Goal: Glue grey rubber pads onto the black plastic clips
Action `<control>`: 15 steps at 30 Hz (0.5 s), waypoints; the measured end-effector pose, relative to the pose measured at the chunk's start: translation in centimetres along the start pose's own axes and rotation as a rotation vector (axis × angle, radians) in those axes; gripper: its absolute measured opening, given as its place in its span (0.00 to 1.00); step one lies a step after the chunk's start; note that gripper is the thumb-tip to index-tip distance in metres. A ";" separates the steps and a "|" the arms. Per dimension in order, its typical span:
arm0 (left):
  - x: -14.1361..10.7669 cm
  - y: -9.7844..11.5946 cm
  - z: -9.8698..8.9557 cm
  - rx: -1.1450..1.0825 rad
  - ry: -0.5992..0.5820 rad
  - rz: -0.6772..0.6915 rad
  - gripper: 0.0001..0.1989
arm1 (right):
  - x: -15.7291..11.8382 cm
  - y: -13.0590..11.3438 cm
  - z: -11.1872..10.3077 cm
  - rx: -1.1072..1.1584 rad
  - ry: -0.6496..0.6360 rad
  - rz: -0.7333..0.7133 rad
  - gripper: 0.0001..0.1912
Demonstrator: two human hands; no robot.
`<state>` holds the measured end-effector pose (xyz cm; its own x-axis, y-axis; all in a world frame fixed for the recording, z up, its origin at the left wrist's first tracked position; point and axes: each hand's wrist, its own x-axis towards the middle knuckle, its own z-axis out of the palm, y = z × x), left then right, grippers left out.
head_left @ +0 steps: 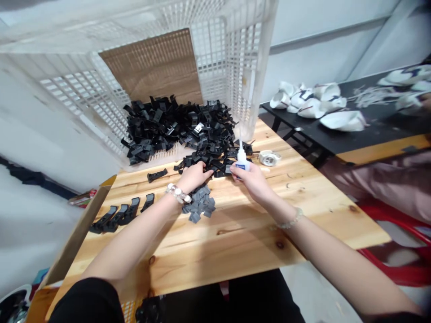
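My left hand (196,176) reaches into the near edge of a heap of black plastic parts (208,130); its fingers are bent over the parts, and what they touch is too small to make out. In my right hand (252,180) is a small white glue bottle (241,158) with a blue label, its thin nozzle pointing up. Grey flat pieces (199,204) lie in a loose pile just below my left hand. Several black parts with grey tops (117,216) stand in a row at the left, and a single black part (156,175) lies above them.
A white plastic crate (249,89) lies on its side with cardboard (155,63) inside. A roll of tape (268,157) sits on the wooden table (235,251), right of the bottle. White shoe pieces (311,107) cover part of a black table (346,139). Someone sits at the right edge.
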<state>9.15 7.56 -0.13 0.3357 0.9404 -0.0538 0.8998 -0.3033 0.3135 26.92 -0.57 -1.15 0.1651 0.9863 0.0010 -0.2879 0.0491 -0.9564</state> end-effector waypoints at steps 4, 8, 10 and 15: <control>0.5 -1.2 0.1 -0.065 0.045 -0.032 0.26 | 0.1 0.4 -0.1 -0.002 0.003 0.002 0.14; -1.9 -2.6 -2.1 -0.134 0.134 -0.033 0.22 | 0.3 0.7 -0.1 -0.013 0.026 0.039 0.16; -3.6 -3.1 -3.2 -0.256 0.185 -0.021 0.18 | 0.1 0.8 0.1 0.002 0.011 0.076 0.17; -7.5 -4.3 -2.6 -0.797 0.074 0.037 0.13 | -1.2 0.9 1.1 0.070 -0.112 0.189 0.16</control>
<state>2.02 2.21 1.36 0.3169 0.9482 0.0246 0.4093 -0.1601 0.8983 25.38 -1.57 -1.69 -0.0028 0.9902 -0.1398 -0.3696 -0.1309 -0.9199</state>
